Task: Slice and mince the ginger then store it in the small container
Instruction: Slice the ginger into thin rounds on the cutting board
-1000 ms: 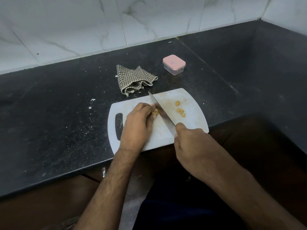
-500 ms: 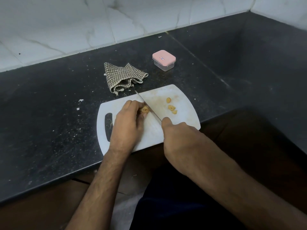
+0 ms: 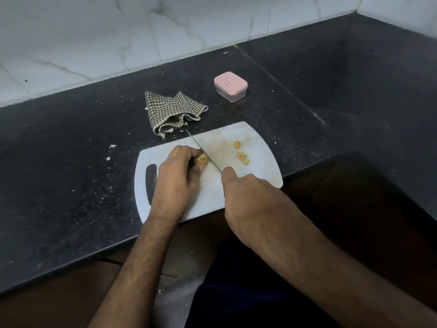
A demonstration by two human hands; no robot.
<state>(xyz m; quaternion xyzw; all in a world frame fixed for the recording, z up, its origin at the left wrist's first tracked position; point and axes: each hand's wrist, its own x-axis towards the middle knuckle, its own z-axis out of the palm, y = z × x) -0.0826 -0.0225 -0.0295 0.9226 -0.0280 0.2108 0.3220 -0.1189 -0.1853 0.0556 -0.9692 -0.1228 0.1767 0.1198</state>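
A single head-worn camera looks forward and steeply down from above the person's chest, facing the corner where the black speckled stone tabletop (image 3: 71, 185) meets the white marble-tiled wall (image 3: 94, 43). It sits close, with both forearms entering from the bottom edge and the white plastic cutting board (image 3: 255, 138) near mid-frame.

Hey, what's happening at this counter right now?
A person is slicing ginger on a white plastic cutting board. The left hand holds the knobbly ginger piece steady while the right hand grips a steel knife, blade against it. Three cut yellow ginger bits lie to the right. The small clear container with a pink lid sits closed behind, beside a checked cloth.
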